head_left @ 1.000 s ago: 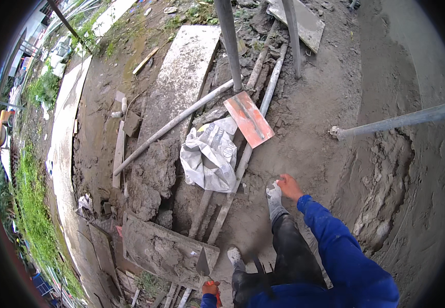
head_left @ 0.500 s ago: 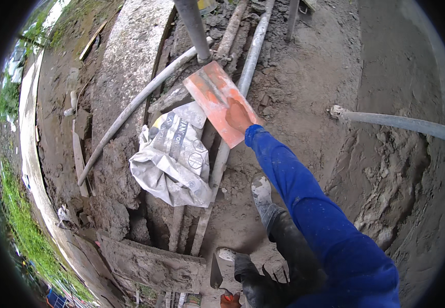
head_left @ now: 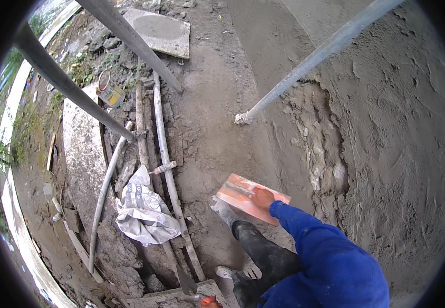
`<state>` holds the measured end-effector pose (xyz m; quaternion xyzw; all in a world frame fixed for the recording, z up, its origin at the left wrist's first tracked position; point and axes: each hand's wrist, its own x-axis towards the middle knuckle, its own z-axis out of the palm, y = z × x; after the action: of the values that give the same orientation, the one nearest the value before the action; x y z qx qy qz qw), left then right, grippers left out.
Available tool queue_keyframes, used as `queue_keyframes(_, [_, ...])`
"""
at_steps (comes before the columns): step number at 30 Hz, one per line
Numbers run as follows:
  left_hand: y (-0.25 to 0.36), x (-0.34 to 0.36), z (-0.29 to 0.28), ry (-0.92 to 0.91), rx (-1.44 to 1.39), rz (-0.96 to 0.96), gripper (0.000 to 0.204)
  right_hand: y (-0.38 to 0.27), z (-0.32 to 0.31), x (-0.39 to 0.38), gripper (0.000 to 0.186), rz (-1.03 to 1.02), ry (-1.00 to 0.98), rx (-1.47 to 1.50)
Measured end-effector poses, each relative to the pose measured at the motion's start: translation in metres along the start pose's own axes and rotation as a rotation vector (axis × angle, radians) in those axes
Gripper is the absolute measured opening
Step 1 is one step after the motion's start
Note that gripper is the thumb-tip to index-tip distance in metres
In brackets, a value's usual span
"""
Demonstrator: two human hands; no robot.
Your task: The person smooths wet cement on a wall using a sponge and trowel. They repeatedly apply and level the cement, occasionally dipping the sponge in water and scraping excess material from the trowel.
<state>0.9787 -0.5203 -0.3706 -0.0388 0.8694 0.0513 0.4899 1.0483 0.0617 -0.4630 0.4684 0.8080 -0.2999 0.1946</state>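
Note:
My right hand [head_left: 263, 197] is closed around the handle of an orange rectangular plastering float [head_left: 245, 205], which is smeared with grey. The float is held over the muddy ground, just right of my boot [head_left: 224, 211]. Low at the bottom edge, my left hand [head_left: 211, 302] is partly cut off. It grips a pointed trowel [head_left: 186, 282] whose blade lies near the end of a mud-covered board [head_left: 168, 296]. Left of my legs, a crumpled white sack [head_left: 148, 218] rests beside long pipes [head_left: 164, 146].
Metal poles [head_left: 310, 64] [head_left: 135, 43] [head_left: 68, 82] slant across the space ahead. A yellowish bucket [head_left: 111, 95] and a grey-topped board [head_left: 161, 32] lie farther off. Wet grey mortar [head_left: 397, 154] spreads on the right, with a rough broken strip [head_left: 315, 138] along it.
My right hand has brought the float from above the sack and pipes back toward my boots, to the right. The view has shifted, showing more ground ahead. The left hand still holds the trowel.

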Motion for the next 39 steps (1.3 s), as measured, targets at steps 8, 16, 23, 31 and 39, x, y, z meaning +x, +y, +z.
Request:
queue_keyframes(8, [-0.155,0.025,0.014,0.375,-0.294,0.312,0.047,0.114,0.004,-0.306,0.041,0.162,0.003,-0.126])
queue_keyframes(16, [-0.205,-0.044,0.036,0.181,-0.272,0.081,0.047,0.158,0.053,-0.497,0.043,0.277,-0.057,-0.027])
queue_keyframes(23, [-0.21,-0.081,0.065,0.152,-0.258,0.079,0.046,0.196,0.095,-0.534,0.046,0.221,-0.023,0.014])
queue_keyframes(31, [-0.203,-0.11,0.087,0.185,-0.249,0.104,0.046,0.218,0.071,-0.555,0.054,0.083,0.099,0.178])
queue_keyframes(39, [-0.187,-0.127,0.081,0.161,-0.262,0.137,0.045,0.274,0.1,-0.611,0.056,0.406,0.048,0.345])
